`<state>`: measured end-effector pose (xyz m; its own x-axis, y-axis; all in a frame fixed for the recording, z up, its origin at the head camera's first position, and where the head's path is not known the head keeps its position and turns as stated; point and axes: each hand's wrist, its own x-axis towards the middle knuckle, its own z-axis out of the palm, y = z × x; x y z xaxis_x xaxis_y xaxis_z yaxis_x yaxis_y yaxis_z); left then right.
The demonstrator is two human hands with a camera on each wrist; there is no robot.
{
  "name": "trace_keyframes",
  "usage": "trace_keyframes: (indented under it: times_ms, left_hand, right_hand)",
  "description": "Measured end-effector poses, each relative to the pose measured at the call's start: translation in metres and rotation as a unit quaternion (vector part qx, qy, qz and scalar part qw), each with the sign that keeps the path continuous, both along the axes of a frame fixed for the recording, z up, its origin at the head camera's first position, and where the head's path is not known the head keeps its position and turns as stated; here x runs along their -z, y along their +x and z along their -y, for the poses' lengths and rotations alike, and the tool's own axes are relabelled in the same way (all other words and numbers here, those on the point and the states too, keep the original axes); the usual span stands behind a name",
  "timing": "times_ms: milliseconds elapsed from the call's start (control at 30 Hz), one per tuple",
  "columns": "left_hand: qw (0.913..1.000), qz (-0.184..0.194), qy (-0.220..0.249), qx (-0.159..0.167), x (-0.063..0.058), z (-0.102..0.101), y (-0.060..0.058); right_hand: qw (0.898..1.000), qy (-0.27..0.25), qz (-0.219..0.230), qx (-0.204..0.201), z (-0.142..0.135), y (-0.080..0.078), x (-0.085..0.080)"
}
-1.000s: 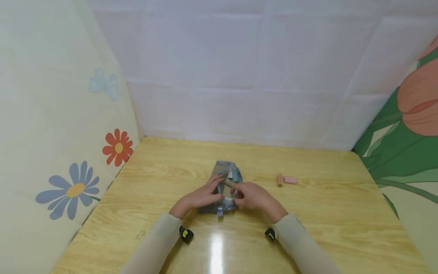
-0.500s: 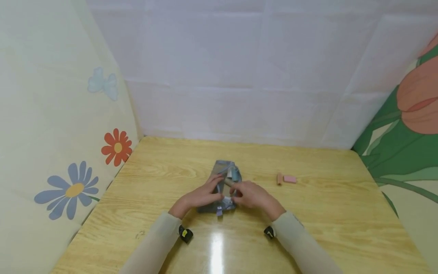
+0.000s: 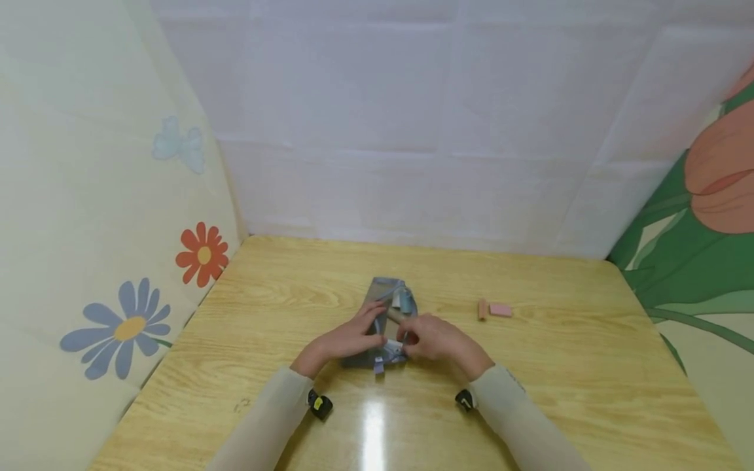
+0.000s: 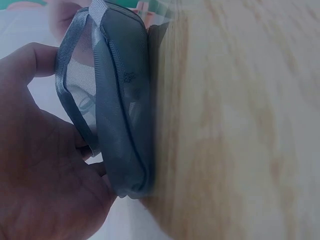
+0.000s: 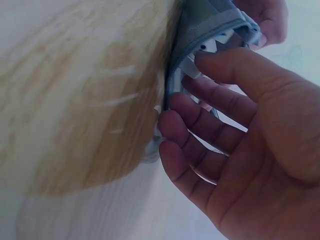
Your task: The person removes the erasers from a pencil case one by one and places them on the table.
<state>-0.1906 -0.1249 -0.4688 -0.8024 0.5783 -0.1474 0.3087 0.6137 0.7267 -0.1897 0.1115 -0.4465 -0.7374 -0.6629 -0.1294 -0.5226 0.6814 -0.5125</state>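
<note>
A grey-blue mesh zip pouch (image 3: 359, 360) lies on the table with its top unzipped. Inside show a teal piece (image 3: 406, 301), a white piece (image 3: 396, 299) and a tan stick-like piece (image 3: 396, 316). My left hand (image 3: 351, 335) holds the pouch's left side, thumb and fingers spread along the opening; in the left wrist view a finger touches the strap-like rim (image 4: 62, 75). From the right, my right hand (image 3: 434, 337) has curled fingers at the opposite edge. In the right wrist view its thumb and index pinch close to the zip edge (image 5: 200, 37), beside a whitish piece (image 5: 190, 67).
On the wood-grain table (image 3: 294, 275), right of the pouch, lie a pink block (image 3: 501, 310) and a small orange-brown piece (image 3: 482, 309). A lavender tab (image 3: 379, 366) sticks out at the pouch's near end. White cloth (image 3: 377, 196) hangs behind.
My right fingers have curled in and come down a little along the pouch's right edge. The left hand and the pouch have stayed in place.
</note>
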Motion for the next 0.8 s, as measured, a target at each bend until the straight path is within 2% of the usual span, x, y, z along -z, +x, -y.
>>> trace_keyframes:
  times_ms: [400, 800]
  left_hand:
    - [1.0, 0.001, -0.003, -0.001, 0.0009, 0.0005, -0.0003]
    - [1.0, 0.004, -0.005, 0.004, -0.0022, 0.0006, 0.0014]
  right_hand:
    - [1.0, 0.006, -0.006, -0.01, 0.0018, -0.0028, 0.0033]
    - [1.0, 0.018, -0.012, -0.001, 0.0032, -0.0059, 0.005]
